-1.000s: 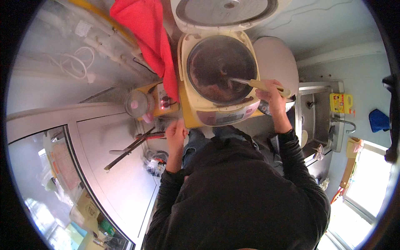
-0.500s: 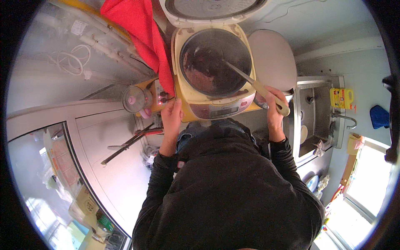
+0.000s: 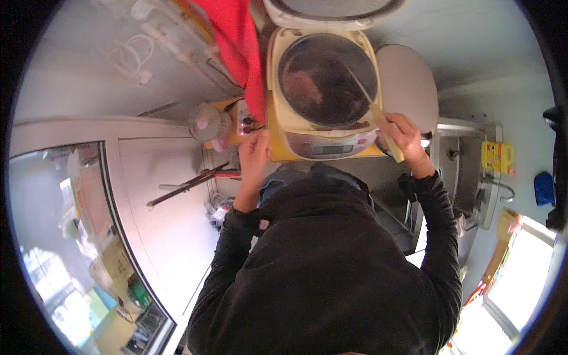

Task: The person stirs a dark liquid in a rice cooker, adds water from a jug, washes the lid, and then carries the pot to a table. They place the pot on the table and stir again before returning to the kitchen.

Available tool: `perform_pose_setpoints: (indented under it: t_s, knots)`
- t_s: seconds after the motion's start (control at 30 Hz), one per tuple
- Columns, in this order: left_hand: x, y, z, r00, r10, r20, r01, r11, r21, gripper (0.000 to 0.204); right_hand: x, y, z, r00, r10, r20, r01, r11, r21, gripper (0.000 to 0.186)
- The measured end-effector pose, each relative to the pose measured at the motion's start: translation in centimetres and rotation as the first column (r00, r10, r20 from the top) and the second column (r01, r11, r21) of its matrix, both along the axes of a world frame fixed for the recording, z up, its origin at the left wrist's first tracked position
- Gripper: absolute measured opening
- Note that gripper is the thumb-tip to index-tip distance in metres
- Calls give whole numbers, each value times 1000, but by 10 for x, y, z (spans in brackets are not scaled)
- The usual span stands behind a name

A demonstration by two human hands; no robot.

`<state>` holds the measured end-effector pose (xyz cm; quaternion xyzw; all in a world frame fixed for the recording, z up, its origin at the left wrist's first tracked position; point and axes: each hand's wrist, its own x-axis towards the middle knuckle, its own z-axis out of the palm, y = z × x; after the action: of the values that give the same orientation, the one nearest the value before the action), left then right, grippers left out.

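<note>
A cream-coloured rice cooker (image 3: 335, 148) stands in front of me with its lid (image 3: 337, 22) raised. Its dark inner pot (image 3: 290, 106) holds dark liquid with reddish-brown patches. My right hand (image 3: 405, 137) grips the beige handle of a long-handled cooking utensil (image 3: 386, 131). The utensil's thin metal shaft slants into the pot, and its head is hidden in the liquid. To the left of the cooker, my left hand (image 3: 254, 155) is closed near a power strip (image 3: 244, 118); whatever its fingers may hold is hidden.
A red cloth (image 3: 239, 56) hangs left of the cooker. Beside the power strip is a clear lidded jar (image 3: 207, 122). A grey rounded lid-like object (image 3: 408, 86) stands at the right, before a sink (image 3: 461, 171) and a yellow jug (image 3: 497, 157). Dark sticks (image 3: 188, 184) jut out lower left.
The view has shifted, so the cooker appears farther right. The utensil's shaft stands more steeply, its handle nearer the pot's right front edge. My right hand still grips it; my left remains closed.
</note>
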<state>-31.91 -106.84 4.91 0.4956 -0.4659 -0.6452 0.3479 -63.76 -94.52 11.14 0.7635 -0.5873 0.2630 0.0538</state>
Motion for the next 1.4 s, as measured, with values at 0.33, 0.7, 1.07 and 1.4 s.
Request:
perform_pose_setpoints:
  t_s: [0.33, 0.7, 1.07, 1.4]
  knots:
    - [13, 14, 0, 915, -397, 66, 395, 918, 40, 25, -30, -1, 26, 891, -208, 403, 136, 970, 199, 15]
    - [13, 5, -11, 954, -298, 36, 295, 954, 61, 27, -36, -11, 14, 372, -475, 797, 31, 865, 501, 24]
    - [-1, 10, -7, 975, -193, 115, 195, 981, -6, 28, -3, 24, 2, -29, -473, 880, 296, 837, 460, 29]
    - [-7, 4, -12, 978, -87, 188, 135, 957, -257, 42, 31, 53, -11, -126, -396, 910, 403, 818, 412, 31]
